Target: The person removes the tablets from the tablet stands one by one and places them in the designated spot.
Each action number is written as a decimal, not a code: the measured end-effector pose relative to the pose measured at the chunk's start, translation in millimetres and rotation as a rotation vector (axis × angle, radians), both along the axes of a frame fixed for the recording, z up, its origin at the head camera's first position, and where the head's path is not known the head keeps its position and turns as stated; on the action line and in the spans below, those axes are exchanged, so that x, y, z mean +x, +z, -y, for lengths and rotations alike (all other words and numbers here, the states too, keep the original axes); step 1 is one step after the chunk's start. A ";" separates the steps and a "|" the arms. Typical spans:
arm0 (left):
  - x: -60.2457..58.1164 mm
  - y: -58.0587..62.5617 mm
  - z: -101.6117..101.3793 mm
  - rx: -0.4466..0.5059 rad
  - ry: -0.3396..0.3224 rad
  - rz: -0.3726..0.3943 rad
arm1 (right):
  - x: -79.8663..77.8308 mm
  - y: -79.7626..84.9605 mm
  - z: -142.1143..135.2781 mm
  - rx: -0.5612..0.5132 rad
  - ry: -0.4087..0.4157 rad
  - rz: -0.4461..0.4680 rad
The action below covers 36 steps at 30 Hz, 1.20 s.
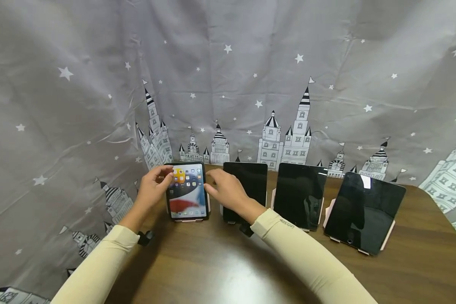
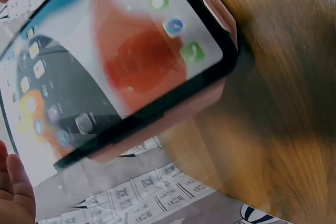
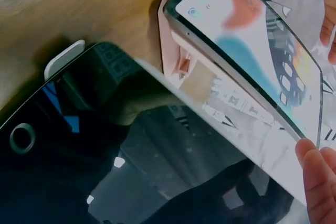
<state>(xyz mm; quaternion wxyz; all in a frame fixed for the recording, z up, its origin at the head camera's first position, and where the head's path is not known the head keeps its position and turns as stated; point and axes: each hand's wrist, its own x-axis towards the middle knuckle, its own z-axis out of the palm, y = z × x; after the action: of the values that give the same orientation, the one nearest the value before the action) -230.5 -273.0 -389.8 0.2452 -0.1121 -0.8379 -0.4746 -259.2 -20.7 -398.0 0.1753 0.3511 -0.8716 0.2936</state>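
A tablet (image 1: 188, 198) with its home screen lit leans upright in a pink stand (image 2: 205, 98) at the left of the row. My left hand (image 1: 153, 185) is at its upper left edge, fingers bent loosely in front of the screen; only its fingers (image 2: 16, 182) show in the left wrist view. At the opposite edge, my right hand (image 1: 228, 190) has thumb and forefinger apart. In the right wrist view, its fingertips (image 3: 317, 163) are right at the tablet's side edge. My right hand partly hides the neighbouring dark tablet (image 1: 255, 177) in the head view.
Two more dark tablets, a middle one (image 1: 300, 194) and one at the far right (image 1: 365, 211), lean in stands on the wooden table (image 1: 197, 257). Behind them hangs a grey curtain (image 1: 243, 76) printed with castles and stars.
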 end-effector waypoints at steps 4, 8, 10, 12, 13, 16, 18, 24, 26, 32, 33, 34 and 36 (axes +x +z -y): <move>-4.5 -0.1 5.2 0.009 0.046 0.031 | -3.8 0.1 9.7 -0.009 -0.014 0.009; -7.1 -6.6 10.9 -0.008 0.107 0.040 | -5.5 0.5 16.6 -0.021 -0.076 0.045; -7.7 -10.9 13.9 0.002 0.127 0.044 | -6.2 1.5 19.6 -0.037 -0.108 0.069; -7.5 -14.7 17.0 0.009 0.154 0.053 | -6.7 2.6 23.0 -0.055 -0.132 0.085; -7.2 -16.0 18.4 0.016 0.167 0.057 | -7.1 2.9 24.7 -0.062 -0.139 0.086; -7.4 -18.4 21.7 0.016 0.203 0.062 | -8.3 3.3 29.1 -0.074 -0.152 0.089; -8.5 -19.0 22.7 0.014 0.215 0.069 | -9.0 2.1 31.0 -0.071 -0.172 0.105; -12.0 -19.7 23.0 0.019 0.251 0.077 | -11.9 -3.0 34.6 -0.085 -0.200 0.139; -13.0 -19.8 22.8 0.014 0.265 0.091 | -13.5 -4.1 35.5 -0.099 -0.194 0.135; -16.1 -20.9 22.2 0.013 0.294 0.127 | -16.6 -7.9 37.8 -0.129 -0.192 0.167; -16.5 -21.2 22.1 0.015 0.296 0.134 | -16.9 -8.5 38.1 -0.137 -0.192 0.176; -16.9 -21.7 22.2 0.015 0.299 0.143 | -17.4 -9.2 38.4 -0.147 -0.193 0.189; -17.9 -22.7 22.2 0.018 0.297 0.159 | -18.0 -9.8 38.8 -0.170 -0.196 0.219</move>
<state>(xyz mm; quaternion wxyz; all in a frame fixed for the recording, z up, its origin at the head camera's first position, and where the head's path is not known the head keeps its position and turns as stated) -248.4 -295.2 -412.5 0.2466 0.0528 -0.8577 -0.4481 -277.2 -59.5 -407.8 0.1363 0.2141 -0.8876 0.3844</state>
